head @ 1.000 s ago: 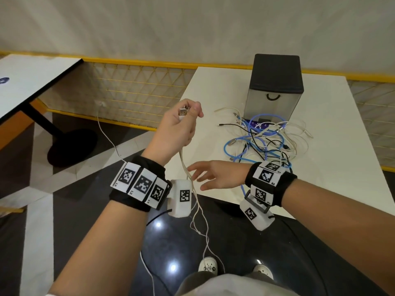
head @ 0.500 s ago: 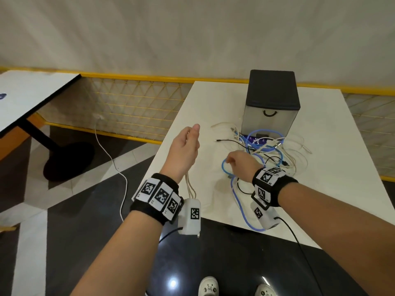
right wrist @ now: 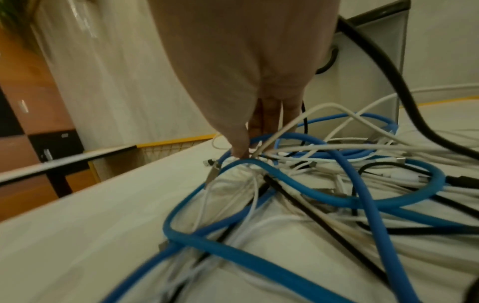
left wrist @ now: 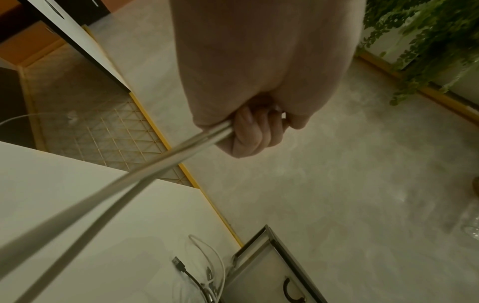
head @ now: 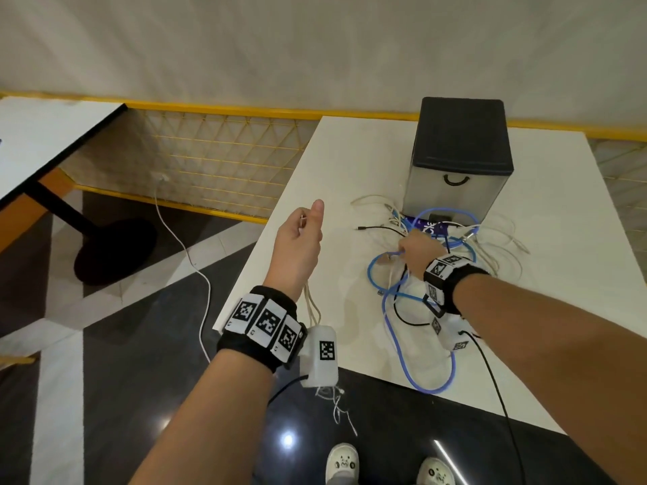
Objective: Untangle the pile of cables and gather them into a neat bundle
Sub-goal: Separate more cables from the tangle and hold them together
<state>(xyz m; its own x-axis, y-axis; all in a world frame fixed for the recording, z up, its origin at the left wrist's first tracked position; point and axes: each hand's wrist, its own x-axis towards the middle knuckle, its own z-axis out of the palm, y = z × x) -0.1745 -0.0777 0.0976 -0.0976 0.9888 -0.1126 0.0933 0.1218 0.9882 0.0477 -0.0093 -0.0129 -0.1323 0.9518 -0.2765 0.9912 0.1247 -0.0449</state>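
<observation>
A tangle of white, black and blue cables (head: 455,239) lies on the white table (head: 350,162) in front of a box. My left hand (head: 301,236) is held up off the table's left edge. Its fingers (left wrist: 256,131) are curled round a doubled white cable (left wrist: 155,164) that hangs down past the wrist (head: 312,306). My right hand (head: 416,253) reaches into the pile. Its thumb (right wrist: 241,151) and fingers point down and pinch the thick blue cable (right wrist: 282,136) at a loop. A long blue loop (head: 416,372) trails toward the table's near edge.
A box (head: 458,159) with a black lid and a silver front stands just behind the pile. A second table (head: 42,141) stands at the left across a gap of dark floor. A yellow mesh fence (head: 217,162) runs behind. Another white cord (head: 196,267) trails on the floor.
My right hand has moved from the table's near edge into the cable pile and closed on the blue cable. My left hand has come down and forward, still holding the white cable.
</observation>
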